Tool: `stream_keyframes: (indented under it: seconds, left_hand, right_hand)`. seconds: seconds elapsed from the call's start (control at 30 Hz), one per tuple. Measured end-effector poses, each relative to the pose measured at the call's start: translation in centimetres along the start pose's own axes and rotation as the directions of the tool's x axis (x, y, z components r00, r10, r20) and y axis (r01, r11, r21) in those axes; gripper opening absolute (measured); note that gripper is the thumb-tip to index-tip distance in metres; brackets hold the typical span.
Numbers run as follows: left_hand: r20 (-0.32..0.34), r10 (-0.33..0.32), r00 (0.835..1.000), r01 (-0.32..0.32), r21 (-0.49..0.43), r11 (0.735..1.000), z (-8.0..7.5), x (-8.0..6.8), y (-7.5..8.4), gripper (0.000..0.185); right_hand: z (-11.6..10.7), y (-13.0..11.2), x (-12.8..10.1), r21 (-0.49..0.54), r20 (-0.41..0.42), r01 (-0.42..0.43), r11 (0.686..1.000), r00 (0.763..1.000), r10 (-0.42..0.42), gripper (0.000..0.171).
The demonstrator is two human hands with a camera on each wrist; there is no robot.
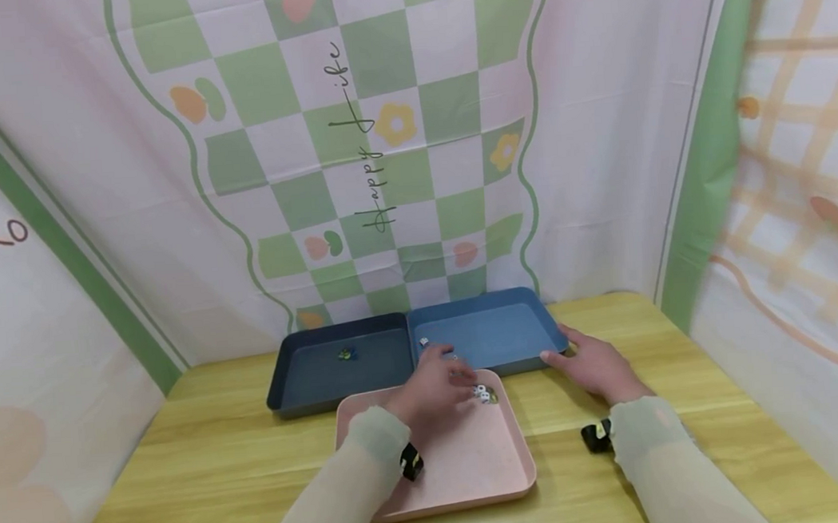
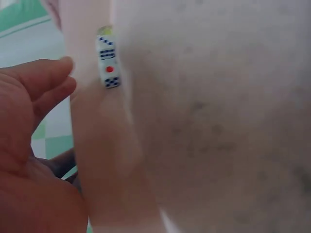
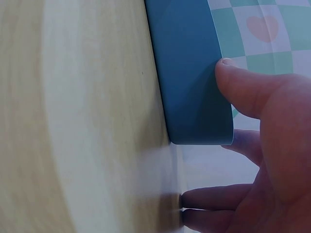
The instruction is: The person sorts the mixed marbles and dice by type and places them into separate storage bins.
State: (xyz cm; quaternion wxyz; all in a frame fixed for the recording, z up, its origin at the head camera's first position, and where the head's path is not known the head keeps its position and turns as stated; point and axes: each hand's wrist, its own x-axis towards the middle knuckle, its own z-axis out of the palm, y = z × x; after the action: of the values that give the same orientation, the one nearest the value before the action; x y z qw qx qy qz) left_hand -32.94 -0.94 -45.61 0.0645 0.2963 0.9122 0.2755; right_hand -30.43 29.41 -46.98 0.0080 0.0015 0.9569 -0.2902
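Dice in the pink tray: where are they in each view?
Head: dice at the pink tray's far edge, by the left hand.
Left wrist: upper left, on the tray rim beside the fingers.
Right wrist: not in view.
Shared landmark: the pink tray in head and left wrist; the blue tray links head and right wrist.

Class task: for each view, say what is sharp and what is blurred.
Head view: backdrop sharp, left hand motion-blurred. Left wrist view: dice fairly clear, pink tray blurred. Right wrist view: blue tray edge crisp, table smeared.
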Motion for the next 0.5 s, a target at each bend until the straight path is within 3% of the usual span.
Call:
stream_keyframes:
  seconds: [0.27,0.5]
  left_hand:
    - [0.011,0.081,0.997,-0.082,0.176,0.981,0.51,-0.54,-0.08,0.02]
    - [0.015,0.082,0.997,-0.083,0.167,0.982,0.49,-0.39,-0.19,0.015]
  right_hand:
    - [0.1,0.13,0.12,-0.008,-0.004,0.011,1.0,1.0,-0.011,0.093]
    - [-0.01,0.13,0.09,-0.006,-0.005,0.008,1.0,1.0,-0.008,0.092]
